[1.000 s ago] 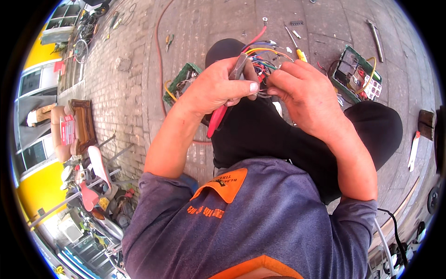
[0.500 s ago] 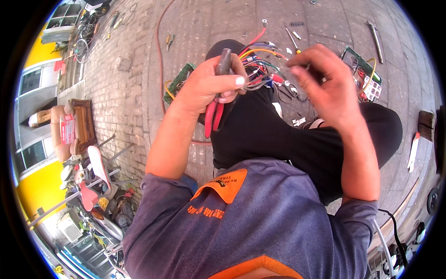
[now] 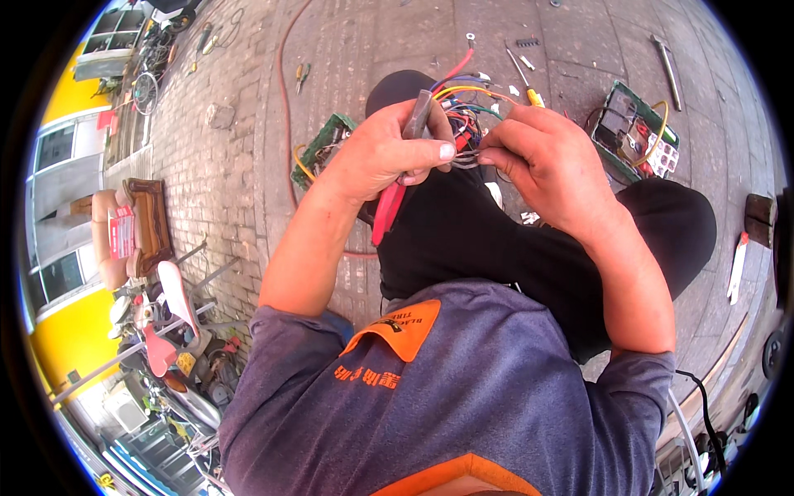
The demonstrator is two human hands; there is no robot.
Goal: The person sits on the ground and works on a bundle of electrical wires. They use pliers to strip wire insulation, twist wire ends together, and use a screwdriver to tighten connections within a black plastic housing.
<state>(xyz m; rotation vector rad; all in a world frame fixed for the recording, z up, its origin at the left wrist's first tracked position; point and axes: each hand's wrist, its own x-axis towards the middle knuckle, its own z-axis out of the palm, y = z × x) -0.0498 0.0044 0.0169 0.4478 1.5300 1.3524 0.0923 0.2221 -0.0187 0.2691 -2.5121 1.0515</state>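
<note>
My left hand (image 3: 389, 153) grips red-handled pliers (image 3: 390, 207), their grey jaws pointing up past my fingers and the handles hanging down over my black trousers. Its thumb and fingers also press on a bundle of coloured wires (image 3: 465, 107) held in front of me. My right hand (image 3: 550, 165) pinches the same wires from the right, fingertips almost touching my left thumb. Yellow, red, blue and green strands fan out above both hands.
On the brick paving lie a green circuit board (image 3: 321, 149) at left, an open green box of parts (image 3: 637, 132) at right, a yellow-handled screwdriver (image 3: 526, 83), a long metal tool (image 3: 666, 58), small pliers (image 3: 301, 76) and a red cable (image 3: 285, 107). Scooters and clutter stand at lower left.
My right hand had lifted up and to the right, away from the wires; it has come back down and left, meeting my left hand at the bundle. The pliers stay in my left hand.
</note>
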